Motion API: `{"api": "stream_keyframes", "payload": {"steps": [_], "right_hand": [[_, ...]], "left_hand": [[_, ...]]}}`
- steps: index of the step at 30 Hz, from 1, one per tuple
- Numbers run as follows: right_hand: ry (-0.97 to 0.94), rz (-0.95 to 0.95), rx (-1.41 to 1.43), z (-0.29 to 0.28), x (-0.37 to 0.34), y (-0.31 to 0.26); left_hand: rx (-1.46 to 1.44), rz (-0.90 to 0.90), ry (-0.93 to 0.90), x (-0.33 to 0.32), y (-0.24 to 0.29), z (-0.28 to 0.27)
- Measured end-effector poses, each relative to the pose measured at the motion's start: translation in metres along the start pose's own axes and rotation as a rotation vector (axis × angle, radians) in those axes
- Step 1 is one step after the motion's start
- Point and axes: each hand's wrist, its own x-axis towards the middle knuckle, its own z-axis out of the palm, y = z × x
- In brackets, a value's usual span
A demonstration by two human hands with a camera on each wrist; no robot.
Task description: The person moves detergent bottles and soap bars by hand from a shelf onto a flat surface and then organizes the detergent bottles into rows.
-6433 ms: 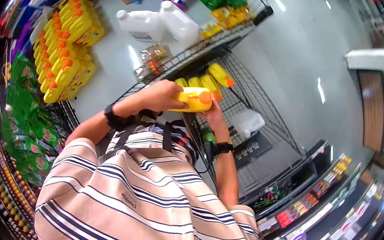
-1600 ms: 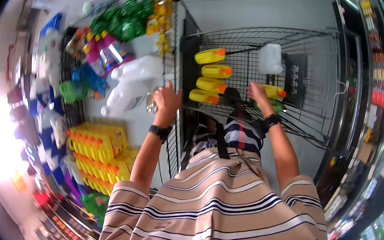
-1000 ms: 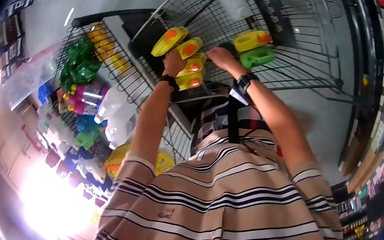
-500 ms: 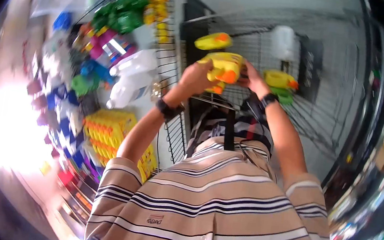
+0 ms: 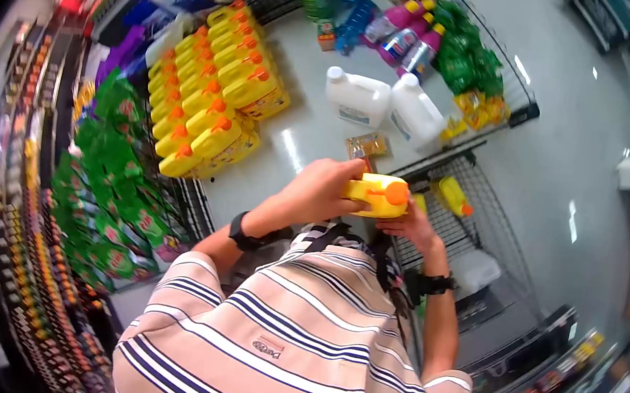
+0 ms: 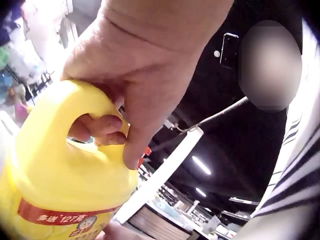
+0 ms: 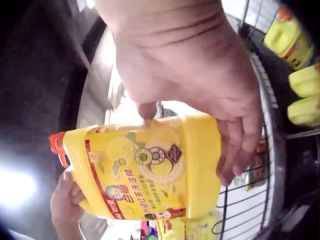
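A yellow dish-soap jug [image 5: 378, 197] with an orange cap lies tipped on its side in both hands. My left hand [image 5: 320, 188] grips its handle, with fingertips showing through the handle's hole in the left wrist view. My right hand [image 7: 200, 75] holds the base end, thumb on one side and fingers round the bottom. Red-banded label print faces the right wrist camera. In the head view the jug is near the front edge of a wire-sided display bin, beside the cart. One more yellow jug [image 5: 454, 196] sits in the cart.
Rows of yellow jugs [image 5: 213, 96] stand in the display bin. Two white jugs [image 5: 358, 97], purple-capped bottles [image 5: 403, 41] and green packs [image 5: 462, 49] lie farther back. The wire cart [image 5: 511, 246] is at the right, stocked shelves [image 5: 23, 238] at the far left.
The left hand reached into the cart and took hold of a yellow jug; the right hand joined. Both have since carried it out of the cart toward the bin while the head view turned.
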Motion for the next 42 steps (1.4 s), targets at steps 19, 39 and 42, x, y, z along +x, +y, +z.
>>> {"api": "stream_keyframes", "payload": {"steps": [19,39,42], "right_hand": [[0.105,0.02,0.42,0.188,0.293,-0.061],[0.229,0.005,0.367,0.2,0.302,-0.057],[0.193,-0.066,0.218,0.156,0.257,-0.043]], "left_hand": [[0.081,-0.319,0.609,-0.004,-0.302,-0.036],[0.255,-0.196,0.675,-0.01,-0.343,-0.07],[0.266,-0.253,0.569,-0.015,-0.344,-0.076]]}}
